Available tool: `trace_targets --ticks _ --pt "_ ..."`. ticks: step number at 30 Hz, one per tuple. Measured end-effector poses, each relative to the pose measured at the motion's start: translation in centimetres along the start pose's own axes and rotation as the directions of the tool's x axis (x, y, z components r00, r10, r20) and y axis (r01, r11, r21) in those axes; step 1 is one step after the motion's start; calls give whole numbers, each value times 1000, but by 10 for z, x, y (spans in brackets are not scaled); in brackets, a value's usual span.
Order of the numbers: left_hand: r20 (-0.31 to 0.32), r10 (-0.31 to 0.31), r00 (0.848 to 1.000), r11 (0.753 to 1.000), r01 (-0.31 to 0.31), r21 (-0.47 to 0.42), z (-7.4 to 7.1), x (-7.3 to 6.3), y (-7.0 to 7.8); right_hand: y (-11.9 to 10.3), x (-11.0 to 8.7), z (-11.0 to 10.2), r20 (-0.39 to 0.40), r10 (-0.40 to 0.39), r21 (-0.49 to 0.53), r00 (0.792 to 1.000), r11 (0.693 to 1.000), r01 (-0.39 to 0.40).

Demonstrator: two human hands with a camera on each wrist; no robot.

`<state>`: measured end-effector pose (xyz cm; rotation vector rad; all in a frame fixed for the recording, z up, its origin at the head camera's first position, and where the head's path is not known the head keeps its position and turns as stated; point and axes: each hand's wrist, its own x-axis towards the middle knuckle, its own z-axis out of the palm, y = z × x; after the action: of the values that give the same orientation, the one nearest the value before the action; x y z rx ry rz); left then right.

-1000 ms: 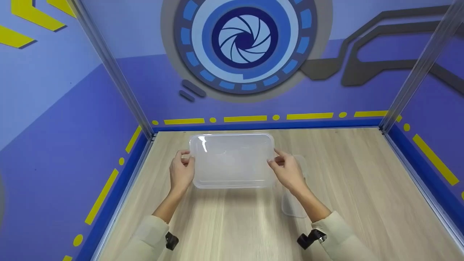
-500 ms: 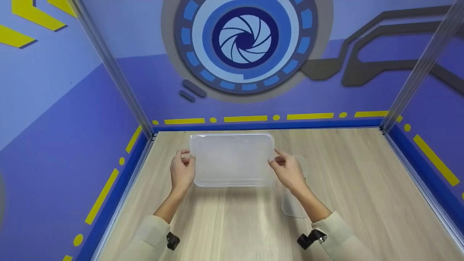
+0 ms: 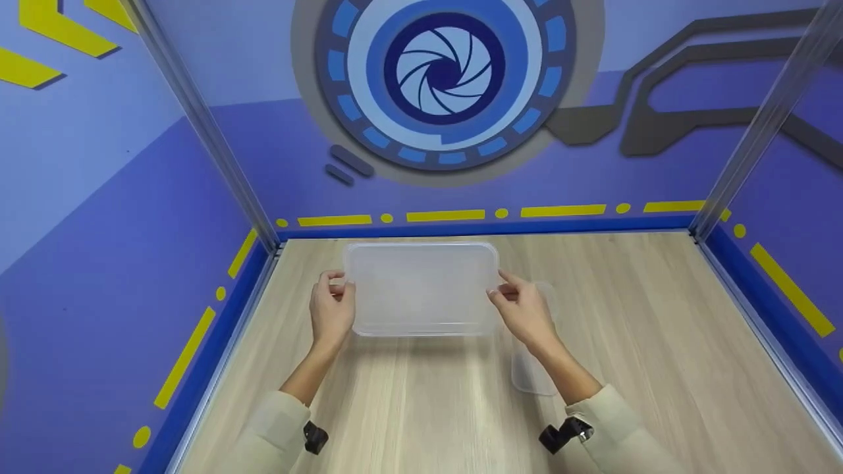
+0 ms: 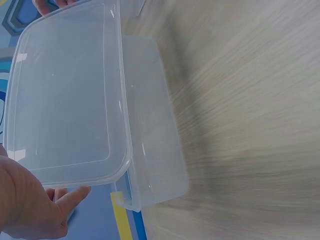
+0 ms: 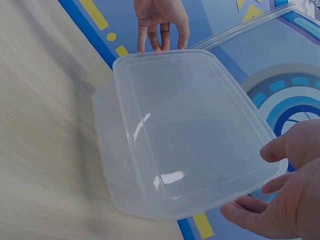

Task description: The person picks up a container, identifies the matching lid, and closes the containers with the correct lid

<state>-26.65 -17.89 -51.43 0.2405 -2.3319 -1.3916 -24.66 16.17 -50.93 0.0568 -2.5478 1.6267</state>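
Note:
A translucent rectangular plastic lid (image 3: 421,286) with rounded corners is held between my two hands. My left hand (image 3: 331,308) grips its left edge, with the thumb on the near side and fingers curled behind. On the opposite edge, my right hand (image 3: 523,309) pinches the rim between thumb and fingers. Close under the lid, a clear plastic box (image 4: 155,115) shows its side wall in the left wrist view; the same box (image 5: 112,155) shows at the left of the lid in the right wrist view. From the head, the lid hides most of it.
Partly under my right forearm, another clear flat plastic piece (image 3: 532,375) with rounded corners lies on the wood-grain table (image 3: 658,342). Blue patterned panels (image 3: 448,191) with metal corner posts stand behind and at both sides.
The lid's near edge has shifted slightly up in the head view, and the bright reflection on its surface has gone. Both hands keep their grip and have hardly moved.

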Motion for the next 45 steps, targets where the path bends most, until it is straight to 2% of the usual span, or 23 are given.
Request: trace_targets --ticks 18,29,45 --pt "-7 4 1000 1000 -4 -18 0 -1 2 2 0 -1 -30 -26 19 999 999 26" --pt "-24 23 999 999 -24 -41 -2 0 2 -2 0 0 -45 -13 37 999 999 14" --pt "-51 25 998 992 -32 -126 1 0 2 -2 -2 -3 -75 -53 59 996 997 58"
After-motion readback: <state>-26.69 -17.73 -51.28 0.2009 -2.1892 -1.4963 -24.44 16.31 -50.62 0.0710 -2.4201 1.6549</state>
